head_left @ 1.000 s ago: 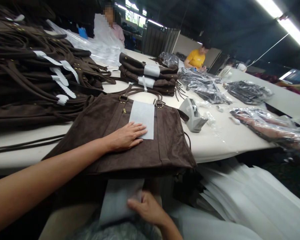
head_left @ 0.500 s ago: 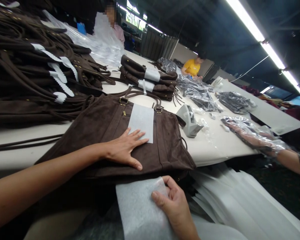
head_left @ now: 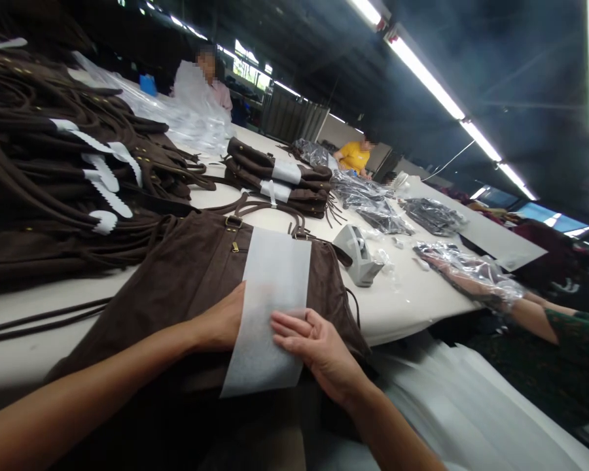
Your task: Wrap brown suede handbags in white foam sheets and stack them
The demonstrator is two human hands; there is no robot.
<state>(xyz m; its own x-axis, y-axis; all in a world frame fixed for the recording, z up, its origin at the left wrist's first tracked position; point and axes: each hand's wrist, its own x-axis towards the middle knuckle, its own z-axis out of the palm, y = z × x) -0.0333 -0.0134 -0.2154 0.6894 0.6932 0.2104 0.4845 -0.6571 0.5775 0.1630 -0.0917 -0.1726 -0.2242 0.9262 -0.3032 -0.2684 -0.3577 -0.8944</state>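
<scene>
A dark brown handbag (head_left: 186,281) lies on the table in front of me, with its handles pointing away. A translucent white paper sheet (head_left: 269,366) hangs over the middle of its front, down past the near edge. My left hand (head_left: 223,320) rests on the bag, its fingers hidden under the sheet. My right hand (head_left: 319,347) is at the sheet's right side, its fingers stretched out flat against the paper. A brass zip pull (head_left: 235,246) shows left of the sheet.
A grey tape dispenser (head_left: 360,258) stands right of the bag. Brown bags (head_left: 44,163) are piled at left, and wrapped bags (head_left: 279,173) lie behind. White sheets (head_left: 436,392) hang below the table at right. A co-worker's arms (head_left: 535,317) handle a plastic-covered bag.
My right hand has brought the sheet up from below the table edge onto the bag's front. The sheet now covers my left fingers, which were spread on the bag. The view has shifted.
</scene>
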